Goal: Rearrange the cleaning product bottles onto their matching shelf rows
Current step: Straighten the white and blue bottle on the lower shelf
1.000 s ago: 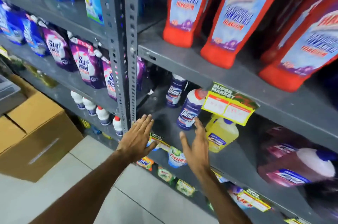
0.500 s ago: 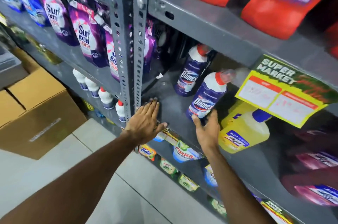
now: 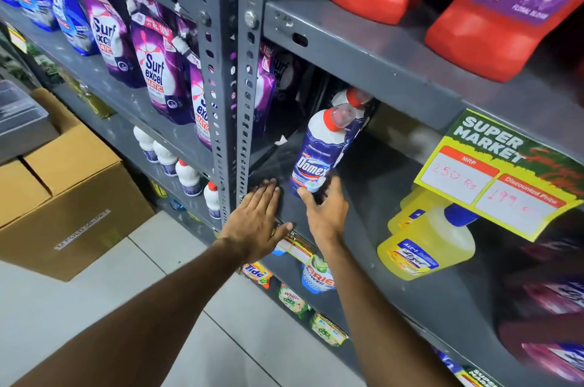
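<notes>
Grey shelf [image 3: 373,197] carries Domex bottle [image 3: 316,156], yellow bottle [image 3: 433,247].

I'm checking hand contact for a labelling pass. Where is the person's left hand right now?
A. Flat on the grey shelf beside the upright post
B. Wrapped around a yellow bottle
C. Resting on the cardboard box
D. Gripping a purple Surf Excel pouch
A: the left hand lies open, fingers spread, on the grey shelf next to the upright post, while the right hand reaches the base of the Domex bottle.
</notes>
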The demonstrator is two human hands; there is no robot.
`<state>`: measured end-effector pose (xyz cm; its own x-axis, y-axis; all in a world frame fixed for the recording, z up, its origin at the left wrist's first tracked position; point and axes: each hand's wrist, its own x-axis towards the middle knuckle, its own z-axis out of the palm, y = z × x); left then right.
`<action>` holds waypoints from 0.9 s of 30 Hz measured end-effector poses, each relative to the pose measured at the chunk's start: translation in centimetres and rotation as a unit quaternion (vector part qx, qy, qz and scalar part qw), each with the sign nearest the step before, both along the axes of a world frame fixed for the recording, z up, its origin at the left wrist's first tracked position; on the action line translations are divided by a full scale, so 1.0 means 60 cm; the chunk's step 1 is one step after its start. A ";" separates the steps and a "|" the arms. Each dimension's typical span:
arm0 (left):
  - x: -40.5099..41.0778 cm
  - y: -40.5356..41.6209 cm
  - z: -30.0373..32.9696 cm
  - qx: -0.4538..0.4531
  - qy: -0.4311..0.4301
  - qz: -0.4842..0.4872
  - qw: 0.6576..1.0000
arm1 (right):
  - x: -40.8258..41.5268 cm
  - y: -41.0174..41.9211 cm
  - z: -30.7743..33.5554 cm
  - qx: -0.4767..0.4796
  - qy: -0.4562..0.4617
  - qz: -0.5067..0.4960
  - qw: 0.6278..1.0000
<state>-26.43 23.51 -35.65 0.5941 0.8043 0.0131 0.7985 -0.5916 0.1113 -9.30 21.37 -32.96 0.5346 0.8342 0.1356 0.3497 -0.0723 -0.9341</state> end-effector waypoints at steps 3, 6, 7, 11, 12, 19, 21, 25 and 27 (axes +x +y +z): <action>0.000 0.000 -0.001 -0.003 0.003 0.004 1.000 | -0.007 0.006 0.001 0.003 -0.001 0.003 1.000; 0.001 0.001 0.000 -0.008 0.005 0.005 1.000 | -0.006 0.007 0.000 -0.002 -0.002 0.005 1.000; 0.001 0.001 0.001 -0.010 0.007 0.005 1.000 | -0.006 0.007 -0.001 -0.002 -0.003 0.005 1.000; 0.001 0.000 0.004 -0.015 0.012 0.005 1.000 | -0.006 0.006 -0.001 -0.014 -0.003 0.006 1.000; 0.001 0.000 0.004 -0.015 0.011 0.004 1.000 | -0.006 0.006 -0.002 -0.016 -0.004 0.005 1.000; 0.001 0.000 0.005 -0.021 0.011 0.004 1.000 | -0.011 0.006 -0.004 -0.026 -0.008 -0.006 1.000; 0.001 0.001 0.001 -0.019 0.015 0.004 1.000 | -0.012 0.005 -0.006 -0.025 -0.013 -0.010 1.000; 0.002 0.001 -0.001 -0.021 0.012 0.002 1.000 | -0.014 0.006 -0.009 -0.024 -0.022 -0.019 0.999; 0.002 0.001 0.000 -0.018 0.005 0.001 1.000 | -0.015 0.006 -0.007 -0.018 -0.025 -0.022 0.999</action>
